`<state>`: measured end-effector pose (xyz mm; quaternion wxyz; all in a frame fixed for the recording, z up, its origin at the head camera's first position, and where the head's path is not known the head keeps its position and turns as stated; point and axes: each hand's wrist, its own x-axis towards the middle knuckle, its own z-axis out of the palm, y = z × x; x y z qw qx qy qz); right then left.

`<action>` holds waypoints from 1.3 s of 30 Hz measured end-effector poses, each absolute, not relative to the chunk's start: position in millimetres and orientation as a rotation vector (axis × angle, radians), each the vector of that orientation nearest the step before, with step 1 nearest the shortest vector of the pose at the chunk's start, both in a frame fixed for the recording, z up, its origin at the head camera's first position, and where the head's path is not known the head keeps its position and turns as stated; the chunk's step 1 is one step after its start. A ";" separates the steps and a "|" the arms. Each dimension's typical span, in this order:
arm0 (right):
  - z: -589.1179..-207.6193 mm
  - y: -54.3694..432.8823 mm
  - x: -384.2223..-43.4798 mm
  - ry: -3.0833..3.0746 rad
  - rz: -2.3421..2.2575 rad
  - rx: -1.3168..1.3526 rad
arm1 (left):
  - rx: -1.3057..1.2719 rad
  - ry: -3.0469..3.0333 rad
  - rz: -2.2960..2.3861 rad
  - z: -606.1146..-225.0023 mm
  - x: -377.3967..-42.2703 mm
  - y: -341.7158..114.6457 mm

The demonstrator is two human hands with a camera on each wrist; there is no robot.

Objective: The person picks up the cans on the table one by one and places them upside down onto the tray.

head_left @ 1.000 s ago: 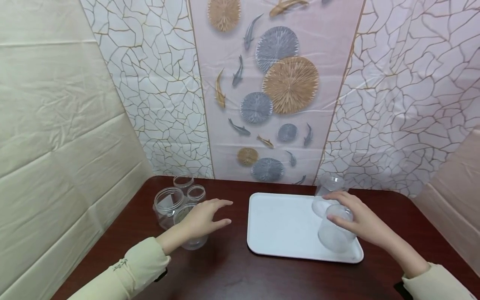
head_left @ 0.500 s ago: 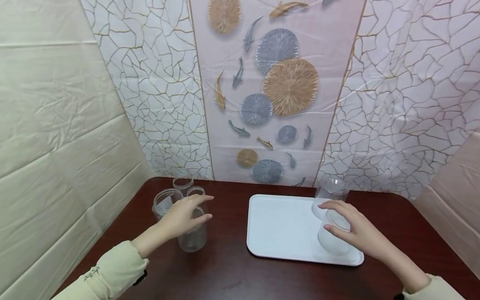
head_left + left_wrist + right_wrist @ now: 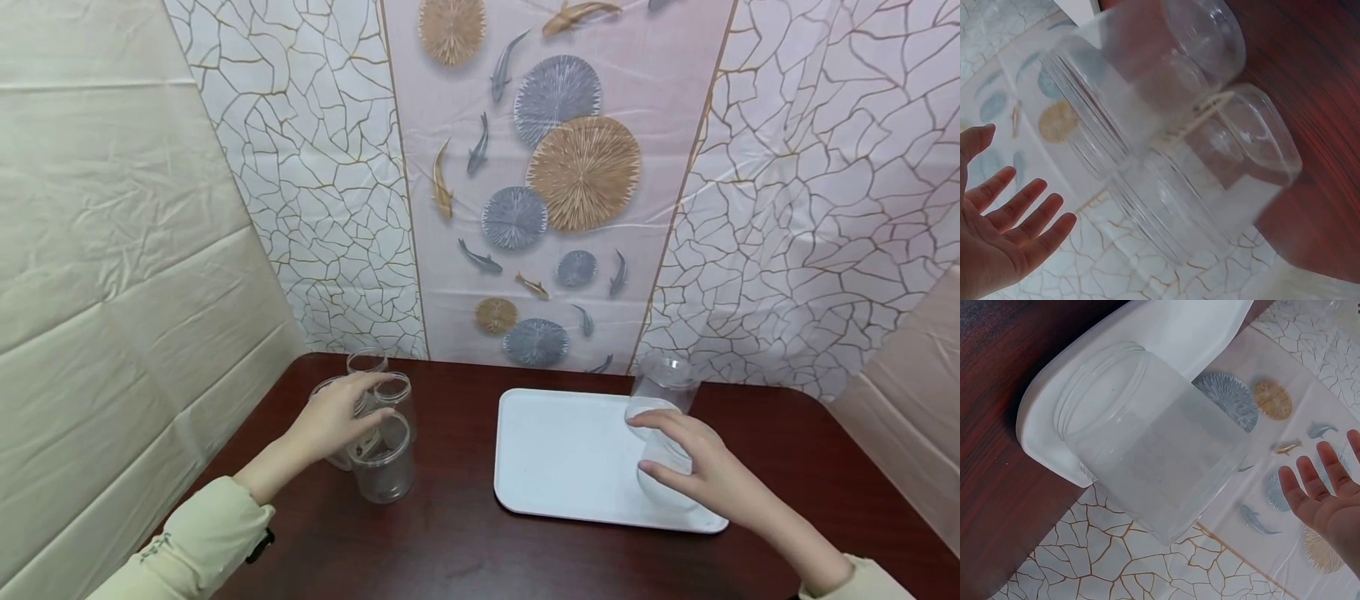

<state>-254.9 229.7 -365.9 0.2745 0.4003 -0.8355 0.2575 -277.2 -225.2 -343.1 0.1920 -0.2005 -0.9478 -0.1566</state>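
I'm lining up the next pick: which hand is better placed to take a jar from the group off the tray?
Probably the left hand: it is empty, close to those jars. The right hand is across by an upturned jar on the tray.

A dark reddish-brown table (image 3: 465, 542) with streaked wood grain, a soft sheen and rounded far corners carries a white rectangular tray (image 3: 562, 454), which lies flat toward the right. Well apart from the tray, on the left, four clear, open-topped jars stand upright in a close cluster: a front jar (image 3: 385, 479), a partly hidden jar (image 3: 341, 460), a narrow jar (image 3: 405, 402) and a back jar (image 3: 367, 362).
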 end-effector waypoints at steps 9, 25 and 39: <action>-366.1 226.4 -252.0 -2.288 0.617 1.028 | -0.466 -2.695 -0.417 -348.8 -289.6 -246.2; -367.9 222.9 -250.4 -2.334 0.617 1.019 | -0.350 -2.792 -0.375 -361.3 -306.5 -270.7; -368.7 221.9 -251.4 -2.333 0.617 1.038 | -0.286 -2.987 -0.376 -352.1 -324.7 -273.8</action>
